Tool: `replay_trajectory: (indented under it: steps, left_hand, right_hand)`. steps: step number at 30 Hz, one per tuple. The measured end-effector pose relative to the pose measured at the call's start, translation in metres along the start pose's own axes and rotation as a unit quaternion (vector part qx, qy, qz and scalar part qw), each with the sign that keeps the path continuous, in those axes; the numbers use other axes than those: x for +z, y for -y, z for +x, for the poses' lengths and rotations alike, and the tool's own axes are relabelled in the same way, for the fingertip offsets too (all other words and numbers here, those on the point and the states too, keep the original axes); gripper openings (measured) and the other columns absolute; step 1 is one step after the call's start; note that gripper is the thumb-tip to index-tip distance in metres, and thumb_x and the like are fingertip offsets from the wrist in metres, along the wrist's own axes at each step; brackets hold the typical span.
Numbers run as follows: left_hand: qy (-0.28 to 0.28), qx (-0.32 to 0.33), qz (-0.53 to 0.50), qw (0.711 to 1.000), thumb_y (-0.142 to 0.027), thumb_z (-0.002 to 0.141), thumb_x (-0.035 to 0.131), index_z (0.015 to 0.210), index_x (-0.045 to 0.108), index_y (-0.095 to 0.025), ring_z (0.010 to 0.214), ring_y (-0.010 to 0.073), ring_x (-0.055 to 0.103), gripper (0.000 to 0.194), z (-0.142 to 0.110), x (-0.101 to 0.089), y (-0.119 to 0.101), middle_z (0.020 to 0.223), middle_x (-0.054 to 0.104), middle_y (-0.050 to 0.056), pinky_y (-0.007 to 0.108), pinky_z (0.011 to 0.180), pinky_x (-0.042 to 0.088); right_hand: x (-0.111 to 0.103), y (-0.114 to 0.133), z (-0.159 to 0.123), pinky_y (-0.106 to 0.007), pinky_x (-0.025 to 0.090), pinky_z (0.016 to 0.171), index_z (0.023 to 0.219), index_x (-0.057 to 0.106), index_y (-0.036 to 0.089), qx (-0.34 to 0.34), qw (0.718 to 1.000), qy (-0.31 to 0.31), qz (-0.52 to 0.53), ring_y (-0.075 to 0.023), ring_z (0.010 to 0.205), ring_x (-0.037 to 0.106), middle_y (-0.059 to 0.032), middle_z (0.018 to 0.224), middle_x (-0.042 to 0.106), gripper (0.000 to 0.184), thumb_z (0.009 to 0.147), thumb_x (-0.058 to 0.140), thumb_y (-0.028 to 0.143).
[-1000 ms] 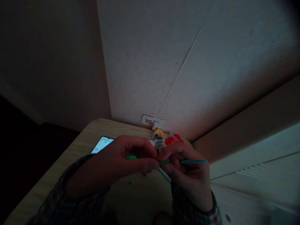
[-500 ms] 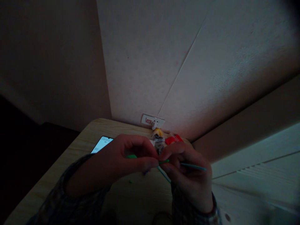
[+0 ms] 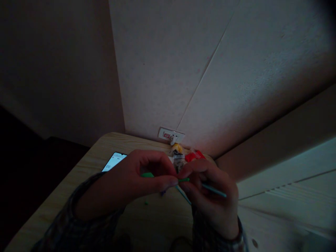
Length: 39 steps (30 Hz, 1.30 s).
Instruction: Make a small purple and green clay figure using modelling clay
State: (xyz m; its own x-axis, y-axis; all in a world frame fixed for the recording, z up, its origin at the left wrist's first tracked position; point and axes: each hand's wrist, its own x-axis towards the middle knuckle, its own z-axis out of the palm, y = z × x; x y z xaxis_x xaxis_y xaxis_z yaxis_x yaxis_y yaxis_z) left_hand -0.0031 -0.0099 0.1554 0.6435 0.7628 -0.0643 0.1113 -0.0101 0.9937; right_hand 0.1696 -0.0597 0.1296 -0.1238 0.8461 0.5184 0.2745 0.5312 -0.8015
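Observation:
Over the table, the fingertips of both hands meet at a thin green strip (image 3: 183, 180). My left hand (image 3: 133, 180) is closed, thumb and forefinger pinching the strip's left end. The fingers of my right hand (image 3: 214, 199) are closed beside it at the strip's other end. A thin teal stick (image 3: 214, 190) passes through my right hand and pokes out to the right. Below the fingertips shows another thin teal length (image 3: 183, 195); whether it belongs to the same stick I cannot tell. A brighter green piece (image 3: 147, 174) is partly hidden behind my left thumb.
A lit phone (image 3: 114, 161) lies on the wooden table (image 3: 105, 147), left of my hands. Behind them are a clear bag (image 3: 180, 162), a yellow item (image 3: 177, 148) and a red packet (image 3: 193, 155), below a wall socket (image 3: 171, 135). A green crumb (image 3: 146, 203) lies nearer.
The outer end of the teal stick has swung downward as my right hand turned slightly. My left hand keeps its pinch in nearly the same place.

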Motion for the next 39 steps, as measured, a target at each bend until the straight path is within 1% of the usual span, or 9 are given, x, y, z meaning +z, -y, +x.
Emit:
replay_trajectory:
  steps: [5,9,13,16,21,26,30,34,39]
  left_hand:
    - [-0.004,0.003,-0.015,1.000,-0.030,0.070,0.067,0.065,0.061,-0.016,0.061,0.0106,0.054,0.016,0.0003,0.0001,0.0021,0.062,0.060,-0.003,0.019,0.058,0.045]
    - [-0.008,-0.009,-0.029,1.000,-0.028,0.070,0.068,0.064,0.060,-0.016,0.062,0.0101,0.053,0.016,-0.0013,0.0007,0.0002,0.063,0.059,-0.003,0.018,0.058,0.043]
    - [0.001,-0.020,-0.050,0.999,-0.027,0.070,0.068,0.062,0.059,-0.016,0.057,0.0083,0.051,0.016,-0.0018,0.0016,-0.0024,0.058,0.056,-0.004,0.017,0.056,0.042]
    - [0.005,-0.023,-0.059,0.998,-0.029,0.069,0.069,0.060,0.059,-0.016,0.053,0.0075,0.048,0.019,-0.0006,0.0014,-0.0022,0.054,0.053,-0.005,0.016,0.052,0.040]
    - [0.021,-0.026,-0.074,0.997,-0.030,0.068,0.071,0.066,0.062,-0.016,0.054,0.0077,0.048,0.016,0.0000,0.0007,-0.0016,0.056,0.055,-0.005,0.016,0.050,0.039]
    - [0.009,-0.059,-0.092,0.994,-0.028,0.068,0.072,0.070,0.065,-0.017,0.056,0.0079,0.050,0.013,-0.0019,0.0020,-0.0047,0.060,0.058,-0.005,0.016,0.052,0.040]
    - [0.026,-0.040,-0.093,0.995,-0.031,0.069,0.071,0.066,0.063,-0.016,0.053,0.0075,0.048,0.017,-0.0001,0.0014,-0.0020,0.056,0.054,-0.005,0.016,0.048,0.038]
    - [0.024,-0.020,-0.088,0.996,-0.030,0.069,0.069,0.065,0.062,-0.016,0.049,0.0062,0.044,0.016,0.0013,0.0003,0.0018,0.054,0.051,-0.005,0.015,0.045,0.036]
    - [0.017,-0.026,-0.067,0.997,-0.031,0.069,0.068,0.066,0.063,-0.017,0.050,0.0068,0.045,0.016,0.0001,0.0004,0.0004,0.054,0.052,-0.004,0.015,0.045,0.037]
  right_hand:
    - [0.0008,-0.0015,-0.0012,-0.019,0.023,0.039,0.088,0.060,0.024,-0.003,1.000,-0.002,0.015,-0.0061,0.042,0.030,0.0095,0.052,0.035,0.010,0.081,0.066,0.019]
    - [0.0002,-0.0020,-0.0026,-0.019,0.024,0.039,0.089,0.060,0.025,0.006,1.000,0.005,0.019,-0.0065,0.042,0.032,0.0087,0.054,0.039,0.011,0.080,0.067,0.022]
    - [-0.0005,-0.0015,-0.0025,-0.020,0.024,0.038,0.087,0.061,0.023,-0.001,1.000,0.002,0.007,-0.0067,0.041,0.032,0.0085,0.052,0.038,0.007,0.081,0.066,0.024]
    - [-0.0002,-0.0011,-0.0012,-0.019,0.024,0.038,0.085,0.061,0.022,-0.014,1.000,-0.004,0.002,-0.0063,0.040,0.031,0.0085,0.051,0.038,0.005,0.082,0.065,0.025]
    - [0.0001,0.0000,0.0001,-0.020,0.024,0.038,0.085,0.061,0.023,-0.016,1.000,-0.009,-0.014,-0.0062,0.040,0.031,0.0090,0.051,0.036,0.006,0.081,0.066,0.023]
    - [-0.0004,0.0007,0.0000,-0.020,0.026,0.039,0.085,0.063,0.024,-0.025,0.999,-0.013,-0.033,-0.0068,0.041,0.035,0.0083,0.052,0.038,0.005,0.081,0.066,0.023]
    - [-0.0002,0.0002,-0.0009,-0.020,0.027,0.039,0.087,0.064,0.025,-0.024,0.999,-0.021,-0.028,-0.0069,0.042,0.035,0.0079,0.053,0.040,0.006,0.082,0.066,0.024]
    - [-0.0007,-0.0004,-0.0023,-0.021,0.028,0.040,0.088,0.064,0.025,-0.016,0.999,-0.030,-0.015,-0.0080,0.043,0.035,0.0073,0.053,0.041,0.007,0.082,0.066,0.026]
    - [-0.0010,-0.0013,-0.0034,-0.022,0.028,0.041,0.084,0.065,0.025,-0.012,0.999,-0.037,-0.010,-0.0085,0.043,0.037,0.0066,0.052,0.042,0.006,0.080,0.068,0.028]
